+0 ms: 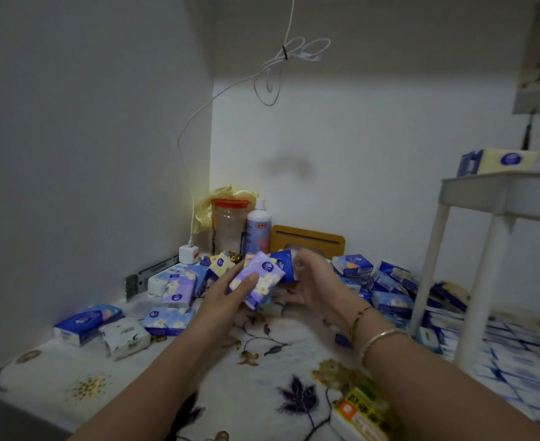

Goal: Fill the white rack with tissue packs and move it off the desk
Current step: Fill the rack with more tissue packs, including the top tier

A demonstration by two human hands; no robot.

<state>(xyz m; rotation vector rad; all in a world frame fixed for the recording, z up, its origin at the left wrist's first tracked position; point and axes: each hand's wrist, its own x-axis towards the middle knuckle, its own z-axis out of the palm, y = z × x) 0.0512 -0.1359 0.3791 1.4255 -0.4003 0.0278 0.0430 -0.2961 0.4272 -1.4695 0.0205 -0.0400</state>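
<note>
Head view looked down over a desk [198, 374] covered in a floral cloth. The left hand [227, 297] gripped a lilac tissue pack [257, 281] with white flowers, thumb laid flat across its face and the other fingers hidden under it; the pack was lifted clear of the cloth and tilted. The right hand [316, 281] was just beside it, its fingers curled round a dark blue tissue pack [284, 264] pinched at the fingertips, touching the lilac pack's far edge. Two bangles [380, 338] sat on the right wrist.

More loose tissue packs [386, 281] lay scattered across the back of the desk and to both sides. The white rack [485, 218] stood at the right, its legs on the desk, with one pale yellow pack [501, 160] lying on its top shelf.

Each pack carried a round blue logo, too small to read. A white and blue bottle [257, 230] in the corner bore a red label with writing that could not be made out, next to a glass jar [229, 227] with an orange lid. A white charger [188, 253] with its cable stood near the left wall. A yellow packet [364, 415] at the near edge showed printed characters, blurred.
</note>
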